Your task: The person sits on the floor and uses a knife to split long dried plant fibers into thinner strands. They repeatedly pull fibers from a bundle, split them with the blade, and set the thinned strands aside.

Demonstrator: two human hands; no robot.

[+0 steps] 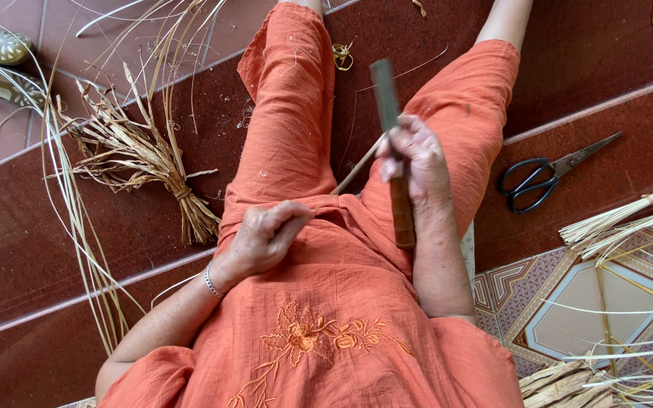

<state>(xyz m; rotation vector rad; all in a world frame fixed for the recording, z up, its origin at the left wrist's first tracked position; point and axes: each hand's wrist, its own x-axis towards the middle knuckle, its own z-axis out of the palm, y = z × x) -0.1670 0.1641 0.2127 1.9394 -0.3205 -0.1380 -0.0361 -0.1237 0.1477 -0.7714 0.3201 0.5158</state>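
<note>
- While the person sits on the dark red tiled steps (32,249) in orange clothing, the right hand (411,157) is closed in a fist around a long knife with a brown wooden handle and a flat dull blade (385,94), held upright over the right thigh.
- Its handle juts below the fist towards the lap; the blade stands above the knuckles, pointing away from the body.
- A thin pale reed strip (357,172) runs slantwise from the right hand down towards the left hand (264,236), crossing the gap between the thighs.
- That left hand rests on the lap, fingers curled in and thumb pressed to them, pinching what looks like the strip's near end; the pinch itself is hidden.
- By its look, the strip is very light, springy and easily split or kinked, so it wants a firm fingertip pinch close to the working point.
- As for the knife, it seems stiff and moderately heavy, best gripped on the wooden handle, clear of the edge.
- Black-handled scissors (542,177) lie well apart on the step to the right.
- A tied bundle of dry straw-coloured husks (149,155) lies to the left, with loose long reeds (77,219) beside it.
- More pale strips (621,219) fan out over a patterned tile at far right.
</note>
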